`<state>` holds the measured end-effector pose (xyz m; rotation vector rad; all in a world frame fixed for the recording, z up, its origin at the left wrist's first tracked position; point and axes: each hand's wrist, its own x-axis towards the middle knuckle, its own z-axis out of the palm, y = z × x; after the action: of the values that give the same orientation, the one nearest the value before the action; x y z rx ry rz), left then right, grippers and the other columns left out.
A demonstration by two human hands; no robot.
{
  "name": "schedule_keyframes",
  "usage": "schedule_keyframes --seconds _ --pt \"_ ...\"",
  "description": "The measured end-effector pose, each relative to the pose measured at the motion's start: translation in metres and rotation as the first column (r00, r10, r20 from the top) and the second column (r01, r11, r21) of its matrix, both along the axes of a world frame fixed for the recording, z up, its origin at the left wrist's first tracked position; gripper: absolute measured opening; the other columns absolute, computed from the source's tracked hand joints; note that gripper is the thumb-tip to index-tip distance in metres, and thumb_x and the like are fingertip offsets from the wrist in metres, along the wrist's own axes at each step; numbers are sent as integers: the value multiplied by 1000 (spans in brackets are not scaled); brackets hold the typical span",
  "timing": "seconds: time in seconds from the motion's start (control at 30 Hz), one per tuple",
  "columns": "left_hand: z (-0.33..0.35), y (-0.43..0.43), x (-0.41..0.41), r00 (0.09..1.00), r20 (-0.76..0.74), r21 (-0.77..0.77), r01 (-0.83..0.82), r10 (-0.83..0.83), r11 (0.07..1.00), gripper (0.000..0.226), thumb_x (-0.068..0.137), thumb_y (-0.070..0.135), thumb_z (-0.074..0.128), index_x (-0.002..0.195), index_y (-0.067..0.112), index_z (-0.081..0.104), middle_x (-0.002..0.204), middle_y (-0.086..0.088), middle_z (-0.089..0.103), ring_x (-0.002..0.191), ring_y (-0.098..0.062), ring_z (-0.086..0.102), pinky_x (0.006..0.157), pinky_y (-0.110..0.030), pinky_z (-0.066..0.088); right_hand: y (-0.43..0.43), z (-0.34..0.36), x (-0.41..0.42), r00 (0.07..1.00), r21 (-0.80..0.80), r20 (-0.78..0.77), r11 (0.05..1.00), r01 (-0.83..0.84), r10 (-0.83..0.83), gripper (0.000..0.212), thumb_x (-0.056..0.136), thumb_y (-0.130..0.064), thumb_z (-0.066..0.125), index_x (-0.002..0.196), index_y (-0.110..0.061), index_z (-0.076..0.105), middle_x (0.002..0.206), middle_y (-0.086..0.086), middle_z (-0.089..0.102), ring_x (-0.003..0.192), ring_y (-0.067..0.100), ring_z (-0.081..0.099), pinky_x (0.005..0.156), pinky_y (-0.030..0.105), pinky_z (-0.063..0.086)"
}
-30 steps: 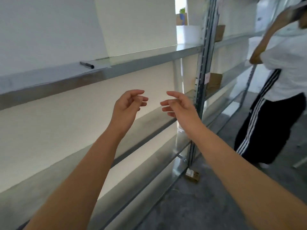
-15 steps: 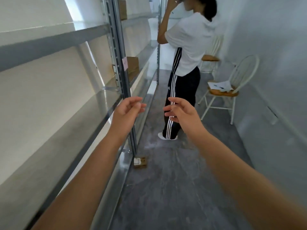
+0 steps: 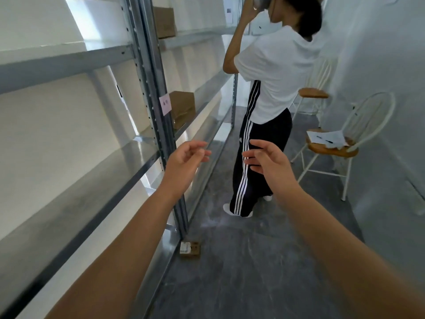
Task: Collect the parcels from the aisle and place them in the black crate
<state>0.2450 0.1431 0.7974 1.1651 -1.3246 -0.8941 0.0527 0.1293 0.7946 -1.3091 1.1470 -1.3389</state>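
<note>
A small brown parcel point(image 3: 189, 249) with a white label lies on the grey floor beside the foot of the shelf post. Two bigger cardboard boxes stand on the shelves: one point(image 3: 182, 108) on the middle shelf, one point(image 3: 164, 22) on the upper shelf. My left hand point(image 3: 184, 163) and my right hand point(image 3: 269, 161) are both held out in front of me at chest height, fingers loosely curled, holding nothing. They hover well above the floor parcel. No black crate is in view.
Metal shelving point(image 3: 151, 93) runs along the left of a narrow aisle. A person in a white shirt and striped black trousers point(image 3: 264, 125) stands in the aisle ahead. Two white chairs, one point(image 3: 340, 146) with papers on its seat, stand by the right wall.
The view has swung right, from facing the shelves to looking down the aisle. The floor parcel and the person have come closer. Both hands keep their raised, empty pose.
</note>
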Motion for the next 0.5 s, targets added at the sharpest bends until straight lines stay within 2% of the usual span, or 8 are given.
schedule_keyframes --seconds 0.17,0.27,0.37,0.5 --pt "-36 -48 -5 998 64 108 -27 20 994 19 96 8 48 112 10 59 94 3 67 84 -4 65 81 -14 52 -59 -35 2 998 80 -1 995 -61 61 21 98 -8 40 107 -19 55 84 -5 67 74 6 62 69 14 49" --pt "-60 -92 5 995 93 162 -54 39 985 21 96 9 48 114 10 59 94 5 67 87 -6 65 83 -16 52 -101 -69 14 996 153 19 984 -90 88 21 98 -6 40 105 -18 55 83 -5 66 67 -2 62 65 11 48" --pt "-96 -143 19 994 91 227 -71 52 971 19 96 8 48 111 12 59 94 5 67 87 -8 65 84 -18 52 -150 -106 29 995 205 -2 974 -100 103 20 98 -5 39 105 -16 55 82 -4 66 67 -1 61 63 10 47" --pt "-159 -214 36 996 77 372 -70 44 926 17 95 8 49 104 17 60 95 1 68 91 -16 65 90 -29 50 -216 -165 46 995 326 -31 942 -79 94 21 97 -4 39 107 -14 54 84 -4 64 65 -6 61 62 9 46"
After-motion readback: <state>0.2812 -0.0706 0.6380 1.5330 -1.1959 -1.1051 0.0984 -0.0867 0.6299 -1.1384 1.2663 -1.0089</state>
